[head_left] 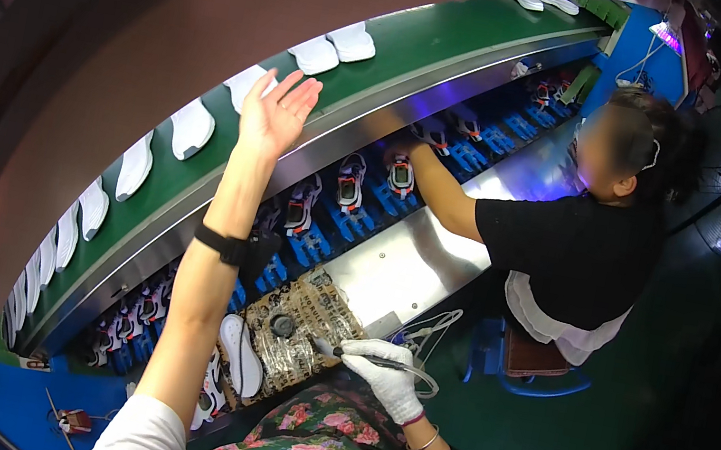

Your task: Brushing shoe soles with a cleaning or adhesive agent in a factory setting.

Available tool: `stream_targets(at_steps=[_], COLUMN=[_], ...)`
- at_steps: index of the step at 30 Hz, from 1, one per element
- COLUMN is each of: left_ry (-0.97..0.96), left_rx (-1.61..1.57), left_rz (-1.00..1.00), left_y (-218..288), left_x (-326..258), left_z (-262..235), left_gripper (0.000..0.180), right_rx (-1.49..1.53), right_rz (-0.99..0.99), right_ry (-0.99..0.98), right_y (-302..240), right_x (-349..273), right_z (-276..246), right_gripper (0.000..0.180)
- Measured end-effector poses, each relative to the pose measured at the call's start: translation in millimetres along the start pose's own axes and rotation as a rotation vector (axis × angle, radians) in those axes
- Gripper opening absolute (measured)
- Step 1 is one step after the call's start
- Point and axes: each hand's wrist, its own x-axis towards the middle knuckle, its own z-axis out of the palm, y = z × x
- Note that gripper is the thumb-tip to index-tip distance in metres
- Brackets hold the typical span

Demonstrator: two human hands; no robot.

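My left hand (276, 114) is bare and stretched over the green conveyor belt (403, 37), palm up and fingers apart, with nothing in it. Beside its fingers a white shoe sole (242, 88) lies on the belt, and another white sole (313, 54) is just beyond. My right hand (385, 376), in a white glove, grips a dark-handled brush (347, 353) with a thin hose by it. The brush tip hangs over a cardboard-covered work surface (323, 300), near a small dark round pot (282, 325). On the left of that surface lies a sole (241, 356), lengthwise.
Below the belt runs a lower line of shoe uppers (350, 183) on blue holders (309, 243). A co-worker (573, 224) sits at the right, reaching into that line. A metal ledge (396, 270) lies between us. More soles (134, 166) curve along the belt's left.
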Motion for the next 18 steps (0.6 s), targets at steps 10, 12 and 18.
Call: stream_targets(at_steps=[10, 12, 18], left_ry=[0.294, 0.254, 0.056], left_rx=[1.916, 1.897, 1.569], left_rz=[0.263, 0.305, 0.331], left_y=[-3.2, -34.3, -58.5], left_x=[133.5, 140.0, 153.9], left_z=[-13.4, -5.1, 22.9], left_gripper=[0.056, 0.048, 0.045], right_rx=[0.124, 0.091, 0.083], right_rz=[0.051, 0.072, 0.085], right_ry=[0.073, 0.133, 0.166], right_y=[16.0, 14.6, 15.0], right_x=[2.4, 0.7, 9.2], right_z=[-18.5, -29.2, -36.7], right_gripper=[0.015, 0.015, 0.016])
